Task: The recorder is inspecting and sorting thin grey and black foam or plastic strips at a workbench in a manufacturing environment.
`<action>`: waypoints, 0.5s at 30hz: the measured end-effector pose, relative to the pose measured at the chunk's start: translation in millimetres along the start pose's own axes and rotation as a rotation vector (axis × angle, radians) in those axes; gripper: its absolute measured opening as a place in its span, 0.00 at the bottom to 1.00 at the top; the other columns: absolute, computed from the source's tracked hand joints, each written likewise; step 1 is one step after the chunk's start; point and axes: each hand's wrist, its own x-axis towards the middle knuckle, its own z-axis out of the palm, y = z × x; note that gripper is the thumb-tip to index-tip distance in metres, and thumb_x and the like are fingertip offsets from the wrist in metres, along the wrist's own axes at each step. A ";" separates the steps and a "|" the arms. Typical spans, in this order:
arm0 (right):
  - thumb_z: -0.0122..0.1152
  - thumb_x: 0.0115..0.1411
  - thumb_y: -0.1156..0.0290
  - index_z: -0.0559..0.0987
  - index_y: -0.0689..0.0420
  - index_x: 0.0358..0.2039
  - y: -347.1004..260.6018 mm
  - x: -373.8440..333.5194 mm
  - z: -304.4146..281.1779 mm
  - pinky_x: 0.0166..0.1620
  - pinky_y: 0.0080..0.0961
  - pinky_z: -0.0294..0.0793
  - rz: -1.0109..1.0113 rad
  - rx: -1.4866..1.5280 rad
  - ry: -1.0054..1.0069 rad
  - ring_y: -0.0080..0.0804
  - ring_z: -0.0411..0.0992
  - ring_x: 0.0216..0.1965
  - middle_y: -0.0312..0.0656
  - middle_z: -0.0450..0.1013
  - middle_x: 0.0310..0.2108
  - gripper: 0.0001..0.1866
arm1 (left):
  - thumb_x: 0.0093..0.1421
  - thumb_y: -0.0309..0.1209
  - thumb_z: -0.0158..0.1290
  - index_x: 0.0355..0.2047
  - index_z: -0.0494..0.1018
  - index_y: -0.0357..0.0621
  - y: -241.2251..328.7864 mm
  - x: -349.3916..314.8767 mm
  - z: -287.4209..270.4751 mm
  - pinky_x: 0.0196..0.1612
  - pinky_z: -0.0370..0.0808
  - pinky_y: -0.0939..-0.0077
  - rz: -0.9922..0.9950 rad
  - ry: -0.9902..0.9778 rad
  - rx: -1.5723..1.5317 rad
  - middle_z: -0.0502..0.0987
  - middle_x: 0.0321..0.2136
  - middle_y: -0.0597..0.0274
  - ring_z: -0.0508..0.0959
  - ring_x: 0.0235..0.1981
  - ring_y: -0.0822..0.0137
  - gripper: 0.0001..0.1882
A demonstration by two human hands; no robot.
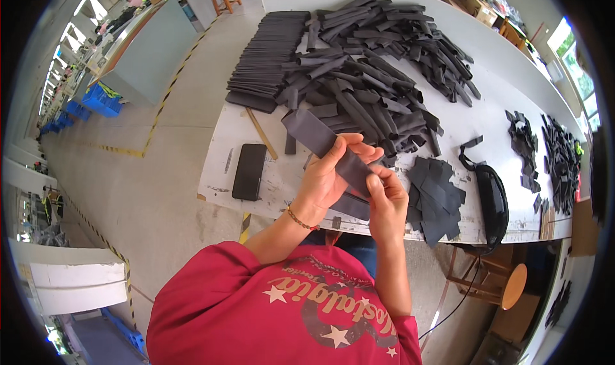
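Note:
A flat dark grey fabric strip (311,133) is stretched between my two hands above the near edge of the table. My left hand (325,180) pinches its middle between thumb and fingers. At the strip's lower right end, my right hand (388,203) grips it with thumb and fingertips. Beneath my hands another dark strip (351,207) lies at the table edge, partly covered. Just beyond them spreads a heap of loose, curled dark strips (365,102). To the right of my right hand lies a pile of flat dark pieces (437,195).
The white table (221,141) bears a neat row of stacked strips (269,54), a black phone (248,171) and a thin wooden stick (261,133). A glossy black object with a cable (493,205) sits at the right edge. Below is a wooden stool (514,287).

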 end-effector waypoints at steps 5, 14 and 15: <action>0.60 0.60 0.78 0.78 0.62 0.33 13.9 1.2 -3.5 0.37 0.17 0.70 0.003 0.162 -0.019 0.21 0.72 0.33 0.34 0.75 0.29 0.02 | 0.70 0.39 0.41 0.49 0.70 0.40 1.3 -2.9 -3.3 0.55 0.71 0.57 -0.101 -0.018 -0.099 0.78 0.32 0.62 0.78 0.39 0.58 0.17; 0.64 0.54 0.79 0.79 0.58 0.43 -74.7 10.9 3.9 0.39 0.23 0.68 -0.720 -0.868 -0.223 0.29 0.69 0.38 0.40 0.70 0.36 0.14 | 0.69 0.39 0.45 0.43 0.75 0.34 18.2 -12.4 1.4 0.39 0.71 0.78 -0.362 -0.330 0.643 0.77 0.24 0.64 0.77 0.29 0.73 0.18; 0.66 0.49 0.80 0.78 0.56 0.45 -84.4 13.6 9.2 0.40 0.29 0.69 -0.727 -0.939 -0.319 0.37 0.68 0.38 0.43 0.67 0.35 0.20 | 0.69 0.39 0.45 0.43 0.75 0.34 19.1 -13.2 3.2 0.39 0.71 0.78 -0.368 -0.343 0.621 0.77 0.24 0.64 0.77 0.29 0.73 0.18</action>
